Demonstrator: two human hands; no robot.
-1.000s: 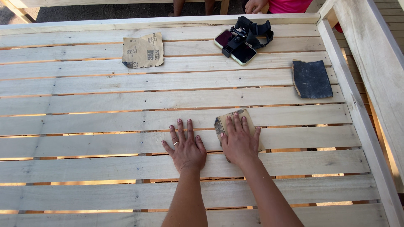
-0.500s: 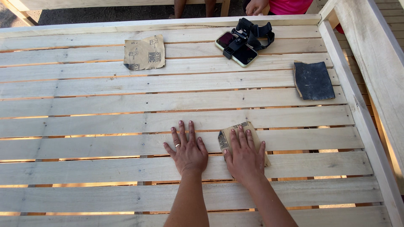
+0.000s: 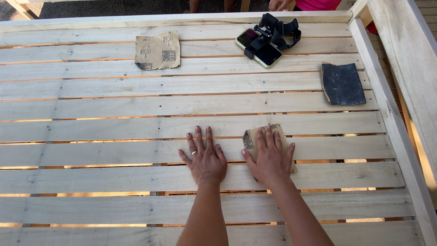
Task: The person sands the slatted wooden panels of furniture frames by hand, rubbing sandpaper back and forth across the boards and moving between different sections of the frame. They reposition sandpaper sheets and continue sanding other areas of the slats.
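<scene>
My right hand point(image 3: 272, 158) lies flat on a tan piece of sandpaper point(image 3: 249, 138) and presses it onto a pale wooden slat point(image 3: 346, 147). Only the paper's far left corner and right edge show past my fingers. My left hand point(image 3: 205, 158) rests palm down on the same slat just to the left, fingers spread, with a ring on one finger and nothing under it. Both forearms reach in from the bottom edge.
The slats belong to a large wooden frame with a raised side rail point(image 3: 400, 68) on the right. A second tan sandpaper sheet point(image 3: 158, 50), a phone in a black strap mount point(image 3: 266, 42) and a dark sandpaper piece point(image 3: 342, 84) lie farther off. Another person point(image 3: 314, 4) stands beyond the far edge.
My right hand slid the sandpaper toward me along the slats, then back away a little. The left hand stayed nearly still.
</scene>
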